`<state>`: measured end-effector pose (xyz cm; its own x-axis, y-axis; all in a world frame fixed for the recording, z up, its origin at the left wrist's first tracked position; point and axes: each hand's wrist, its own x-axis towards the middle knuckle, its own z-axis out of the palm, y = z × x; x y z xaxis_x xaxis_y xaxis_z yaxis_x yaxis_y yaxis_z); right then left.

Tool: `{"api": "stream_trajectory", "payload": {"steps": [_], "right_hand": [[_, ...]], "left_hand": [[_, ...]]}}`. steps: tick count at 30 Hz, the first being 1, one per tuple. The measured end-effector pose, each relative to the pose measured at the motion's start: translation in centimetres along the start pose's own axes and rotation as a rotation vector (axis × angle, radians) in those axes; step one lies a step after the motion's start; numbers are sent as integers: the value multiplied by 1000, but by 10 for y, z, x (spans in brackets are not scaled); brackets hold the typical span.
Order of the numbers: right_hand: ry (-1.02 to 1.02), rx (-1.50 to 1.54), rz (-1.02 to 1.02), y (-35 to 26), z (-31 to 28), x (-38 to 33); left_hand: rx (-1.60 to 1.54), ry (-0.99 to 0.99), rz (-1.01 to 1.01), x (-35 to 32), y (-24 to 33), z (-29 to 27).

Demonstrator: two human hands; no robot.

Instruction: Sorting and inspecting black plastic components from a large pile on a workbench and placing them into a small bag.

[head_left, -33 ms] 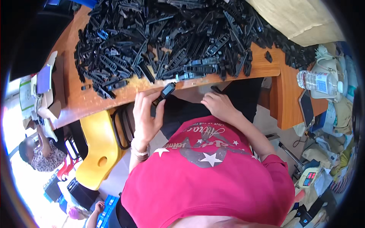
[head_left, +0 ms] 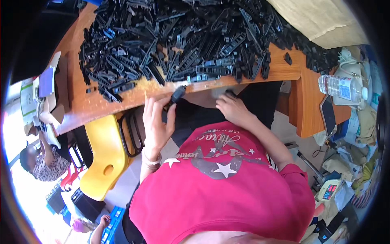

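My left hand (head_left: pixel 157 122) is closed, pinching a small black plastic part (head_left: pixel 178 94) between thumb and fingers just off the table's front edge. That part is narrow, with a knob-like end pointing away from me. To its right, my right hand (head_left: pixel 235 112) is closed too, its fingers curled around a dark object (head_left: pixel 230 93). Only a short end of this object shows, and its kind is hidden. A faint grey smear lies beside it, too blurred to name. Beyond both hands, a large pile of black plastic parts (head_left: pixel 191 61), many long with ladder-like slots, covers the table.
The wooden table (head_left: pixel 122 97) has a worn front edge. A yellow chair (head_left: pixel 103 162) stands at left. At right are a clear plastic bottle (head_left: pixel 341 87), a phone (head_left: pixel 327 115) and a scale (head_left: pixel 330 190). A brown paper bag (head_left: pixel 329 24) borders the pile. Another person (head_left: pixel 48 162) is at far left.
The black part in my left hand has turned slightly, so its light face no longer shows. The dark object at my right hand has shifted a little, with blur beside it.
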<state>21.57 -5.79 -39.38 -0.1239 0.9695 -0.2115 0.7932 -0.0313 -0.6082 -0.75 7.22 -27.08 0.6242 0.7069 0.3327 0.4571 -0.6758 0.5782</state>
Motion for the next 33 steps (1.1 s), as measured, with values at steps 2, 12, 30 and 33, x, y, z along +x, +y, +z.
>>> {"api": "stream_trajectory", "payload": {"steps": [2,12,30,33], "right_hand": [[-1,-232,-22,30,38,12],[166,-151,97,146,143,107],[-574,-137,187,95,61,85],[-328,-151,143,85,65,68]], "left_hand": [[36,66,-184,-17,1,8],[-104,244,-265,-53,51,21],[-380,188,-363,-43,52,46],[-282,109,-285,-31,49,61]]}}
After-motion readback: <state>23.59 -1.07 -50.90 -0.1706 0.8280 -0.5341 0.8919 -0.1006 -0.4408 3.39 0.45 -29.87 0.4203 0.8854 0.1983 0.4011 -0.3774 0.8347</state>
